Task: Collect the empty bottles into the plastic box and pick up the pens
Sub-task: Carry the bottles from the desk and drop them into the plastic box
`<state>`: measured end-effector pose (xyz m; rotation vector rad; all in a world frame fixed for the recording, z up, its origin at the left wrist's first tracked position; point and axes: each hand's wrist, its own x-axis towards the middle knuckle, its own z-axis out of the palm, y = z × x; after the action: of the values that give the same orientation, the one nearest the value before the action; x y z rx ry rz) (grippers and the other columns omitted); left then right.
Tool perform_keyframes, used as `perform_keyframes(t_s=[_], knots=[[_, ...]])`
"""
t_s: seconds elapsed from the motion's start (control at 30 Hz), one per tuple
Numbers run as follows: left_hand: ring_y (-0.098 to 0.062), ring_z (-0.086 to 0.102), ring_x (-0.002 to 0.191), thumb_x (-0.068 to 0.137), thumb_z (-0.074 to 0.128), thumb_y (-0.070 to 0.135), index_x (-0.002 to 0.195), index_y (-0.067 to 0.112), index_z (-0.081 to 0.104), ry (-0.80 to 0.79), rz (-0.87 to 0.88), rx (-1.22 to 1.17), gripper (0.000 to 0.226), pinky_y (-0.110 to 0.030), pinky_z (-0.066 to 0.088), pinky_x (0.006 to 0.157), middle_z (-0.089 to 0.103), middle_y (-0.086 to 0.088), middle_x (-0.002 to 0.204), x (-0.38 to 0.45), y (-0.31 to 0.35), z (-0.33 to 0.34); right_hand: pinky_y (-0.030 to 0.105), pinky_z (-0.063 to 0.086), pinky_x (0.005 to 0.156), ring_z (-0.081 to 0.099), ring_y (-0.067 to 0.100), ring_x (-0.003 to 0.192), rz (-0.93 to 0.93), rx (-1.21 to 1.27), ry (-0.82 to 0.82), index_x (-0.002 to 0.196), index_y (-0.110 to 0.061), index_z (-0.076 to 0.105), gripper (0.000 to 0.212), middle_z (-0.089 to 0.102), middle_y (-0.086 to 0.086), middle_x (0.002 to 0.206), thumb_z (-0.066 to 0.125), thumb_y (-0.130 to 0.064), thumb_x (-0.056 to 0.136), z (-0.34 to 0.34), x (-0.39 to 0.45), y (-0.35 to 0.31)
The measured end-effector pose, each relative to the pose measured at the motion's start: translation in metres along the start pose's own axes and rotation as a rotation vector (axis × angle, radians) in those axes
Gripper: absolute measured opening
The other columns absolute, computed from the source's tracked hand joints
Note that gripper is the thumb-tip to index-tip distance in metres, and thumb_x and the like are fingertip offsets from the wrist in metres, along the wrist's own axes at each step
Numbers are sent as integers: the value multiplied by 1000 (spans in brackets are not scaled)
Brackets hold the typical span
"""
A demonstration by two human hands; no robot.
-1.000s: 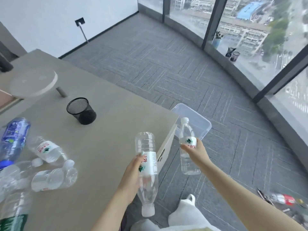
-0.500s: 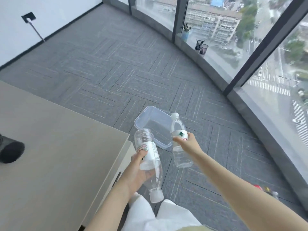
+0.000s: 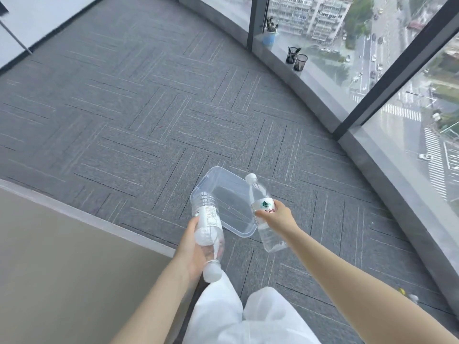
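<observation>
I have one bottle in each of my hands, and both hang over the box (image 3: 224, 202) on the floor (image 3: 139, 115). My left hand (image 3: 192, 252) is wrapped round the lower body of the left bottle (image 3: 208, 227), which I carry upside down: its base points away from me over the near-left corner of the box and its white cap sits down by my wrist. I hold it that way simply because that is how it came to hand; it will drop in just as well base first. My right hand (image 3: 275, 216) clasps the right bottle (image 3: 263, 214) round its labelled middle, cap up and tilted away from me, the body slanting down past the box's near-right edge. Both bottles look clear and empty, so they are light and a loose hold is enough.

The box is see-through plastic, open at the top, with nothing in it that I can see. It stands just off the corner of the worktop (image 3: 62, 269), close in front of my knees, so I can reach it without stepping.

I judge this the start of collecting: the two bottles are over the box but not yet in it. Next I should lower them and let go inside the walls, since such light bottles could bounce out. Something small lies by the window base at lower right; I cannot tell whether pens are there.
</observation>
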<state>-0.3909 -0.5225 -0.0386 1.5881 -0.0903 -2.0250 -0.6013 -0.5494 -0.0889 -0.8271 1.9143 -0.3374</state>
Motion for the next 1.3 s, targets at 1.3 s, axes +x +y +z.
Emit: perform_keyframes(t_s=[1.3], knots=[[-20, 59, 73, 90, 52, 39, 124, 14, 52, 269, -73, 27, 42, -31, 48, 57, 62, -6, 87, 146, 58, 48, 35, 37, 100, 47, 23, 126, 53, -162, -185, 140, -9, 36, 54, 45, 8, 142, 52, -29, 93, -10, 115, -30]])
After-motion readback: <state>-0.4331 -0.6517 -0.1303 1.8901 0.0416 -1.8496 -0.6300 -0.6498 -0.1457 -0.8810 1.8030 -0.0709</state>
